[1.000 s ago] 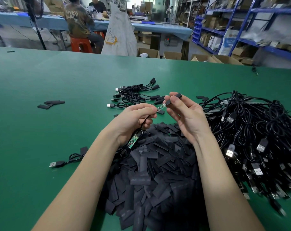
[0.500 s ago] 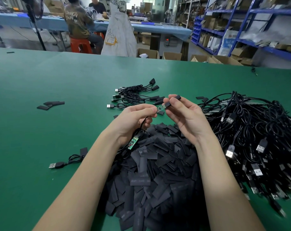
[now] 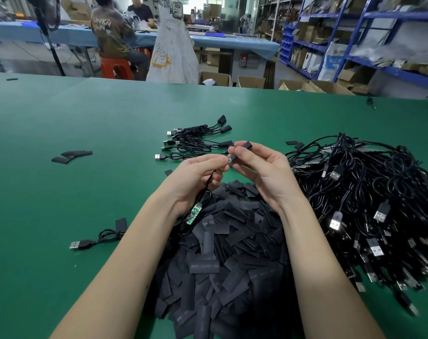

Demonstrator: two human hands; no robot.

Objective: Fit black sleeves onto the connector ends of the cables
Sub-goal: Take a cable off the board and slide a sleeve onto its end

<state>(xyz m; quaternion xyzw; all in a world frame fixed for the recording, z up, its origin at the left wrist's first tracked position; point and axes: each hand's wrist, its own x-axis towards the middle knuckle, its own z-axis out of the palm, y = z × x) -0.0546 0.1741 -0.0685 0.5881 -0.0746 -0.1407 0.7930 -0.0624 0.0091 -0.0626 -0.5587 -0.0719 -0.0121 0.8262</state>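
Two bare arms reach out over a big green table, and the hands meet near its middle. The right hand pinches a small black sleeve between thumb and first fingers, with the top of the sleeve poking out above the fingertips. The left hand has its fingers curled round a thin black cable and pinches the cable's end right at the bottom of the sleeve. The two hands touch there, and the end is mostly hidden, so I cannot tell how far it is inside the sleeve. Below the left wrist a small green circuit board hangs on the cable.

Under the arms, at the near edge of the table, lies a big heap of black sleeves. By the right edge sits a large tangled pile of black cables with shiny plugs. Just past the hands, toward the far edge, a small bunch of cables already wears black sleeves on the ends. One loose cable with a plug lies on the left side, beside the left arm. A few stray sleeves lie farther left.

Beyond the table stand cardboard boxes on the floor; what is in them is hard to see. Blue shelves hold more boxes. Two people sit at a blue table.
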